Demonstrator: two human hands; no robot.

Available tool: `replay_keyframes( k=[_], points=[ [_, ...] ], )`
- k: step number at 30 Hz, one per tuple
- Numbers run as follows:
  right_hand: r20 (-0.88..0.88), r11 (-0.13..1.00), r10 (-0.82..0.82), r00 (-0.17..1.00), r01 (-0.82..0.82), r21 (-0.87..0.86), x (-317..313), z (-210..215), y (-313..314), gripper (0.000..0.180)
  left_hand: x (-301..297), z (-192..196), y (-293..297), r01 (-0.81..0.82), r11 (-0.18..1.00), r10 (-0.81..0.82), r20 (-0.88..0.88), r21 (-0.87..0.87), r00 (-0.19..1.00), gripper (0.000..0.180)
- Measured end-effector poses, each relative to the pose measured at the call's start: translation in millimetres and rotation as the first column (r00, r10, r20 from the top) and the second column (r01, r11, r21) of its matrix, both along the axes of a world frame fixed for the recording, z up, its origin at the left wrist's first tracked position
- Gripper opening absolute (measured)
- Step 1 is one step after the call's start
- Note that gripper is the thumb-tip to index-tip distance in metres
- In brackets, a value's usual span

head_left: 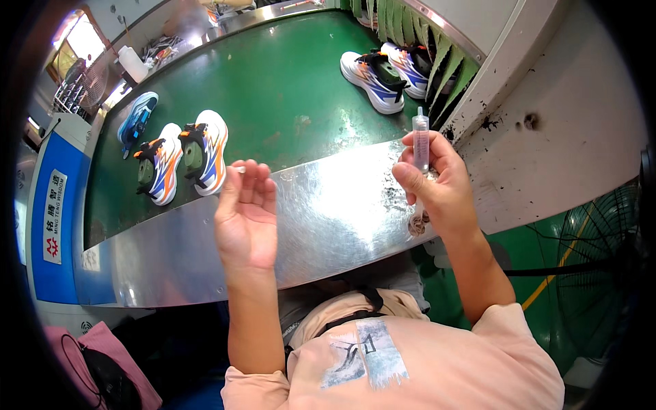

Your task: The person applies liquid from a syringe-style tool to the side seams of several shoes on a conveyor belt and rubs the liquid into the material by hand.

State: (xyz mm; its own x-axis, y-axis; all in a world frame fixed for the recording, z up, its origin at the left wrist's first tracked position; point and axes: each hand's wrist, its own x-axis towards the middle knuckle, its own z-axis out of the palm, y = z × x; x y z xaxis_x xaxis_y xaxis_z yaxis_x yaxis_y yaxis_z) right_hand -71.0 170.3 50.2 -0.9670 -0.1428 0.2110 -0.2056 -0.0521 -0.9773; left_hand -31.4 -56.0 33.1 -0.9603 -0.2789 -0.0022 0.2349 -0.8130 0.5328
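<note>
- Head view: your right hand (437, 181) holds a clear syringe (421, 140) upright, its tip up; the fingers wrap the barrel in a closed grip above the steel edge of the desk (328, 219).
- Your left hand (246, 212) is raised beside it, palm toward you, fingers loosely curled; a small pale piece (239, 169), perhaps a cap, sits at the fingertips. Whether it is pinched, you cannot tell.
- I judge you are readying the syringe, hands apart; the next move calls for a steady barrel and a careful meeting of both hands.
- Sneakers (181, 157) lie on the green belt (273, 89) beyond, untouched; another pair (386, 75) sits by the tunnel curtain.
</note>
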Motion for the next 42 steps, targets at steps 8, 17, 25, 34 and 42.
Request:
replay_keyframes(
  k=[8, 17, 25, 34, 42],
  points=[
    [0.262, 0.828, 0.454, 0.852, -0.293, -0.478, 6, -6, -26, 0.048, 26, 10, 43, -0.089, 0.799, 0.072, -0.052, -0.595, 0.996, 0.014],
    [0.192, 0.880, 0.437, 0.879, -0.374, -0.293, 26, -3, -22, 0.029, 17, 12, 46, 0.072, 0.962, -0.063, 0.044, -0.263, 0.997, 0.020],
    [-0.137, 0.940, 0.287, 0.948, -0.251, 0.233, 32, -1, -31, 0.020, 17, 9, 39, 0.210, 0.977, -0.207, 0.060, -0.038, 0.976, 0.024],
    [-0.309, 0.899, 0.253, 0.917, -0.104, 0.426, 29, 3, -29, 0.020, 15, 12, 50, -0.131, 0.826, 0.115, -0.063, -0.548, 0.991, 0.020],
    [0.343, 0.571, 0.817, 0.465, -0.564, -0.597, 27, -16, -30, 0.033, 5, -3, 40, -0.047, 0.875, -0.154, -0.369, -0.481, 0.917, 0.024]
  ],
)
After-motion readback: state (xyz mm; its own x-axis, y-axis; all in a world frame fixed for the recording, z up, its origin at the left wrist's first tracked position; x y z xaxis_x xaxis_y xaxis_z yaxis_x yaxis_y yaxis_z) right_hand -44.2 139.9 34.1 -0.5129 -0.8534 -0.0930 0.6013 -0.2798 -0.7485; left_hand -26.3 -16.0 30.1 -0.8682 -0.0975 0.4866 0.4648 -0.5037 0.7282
